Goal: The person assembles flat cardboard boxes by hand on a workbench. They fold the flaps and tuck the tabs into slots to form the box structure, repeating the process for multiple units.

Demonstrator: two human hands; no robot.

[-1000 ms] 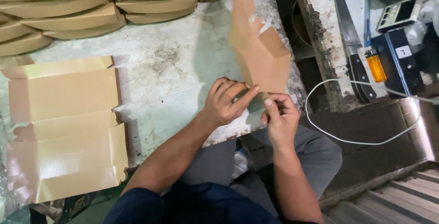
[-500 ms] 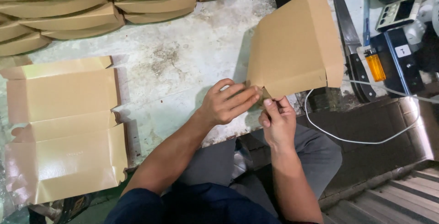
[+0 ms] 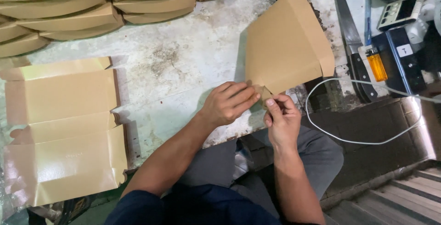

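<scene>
Pinching a small tab at the near corner of a brown card sheet (image 3: pixel 287 46), both hands (image 3: pixel 255 108) are closed on it: left hand (image 3: pixel 228 103) from the left, right hand (image 3: pixel 281 119) just beside it, thumb on top. The sheet rises beyond the fingertips above the surface (image 3: pixel 183 64). It looks light, thin, easily creased; edges and fold lines seem the safest holds.

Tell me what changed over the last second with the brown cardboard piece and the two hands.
The brown cardboard piece swung from edge-on and narrow to broad face up, leaning away over the worktable's right edge. The left hand and right hand kept pinching its lower corner and barely moved. The flat sheet at left, the folded stack at the back and the white cable stayed put.
</scene>
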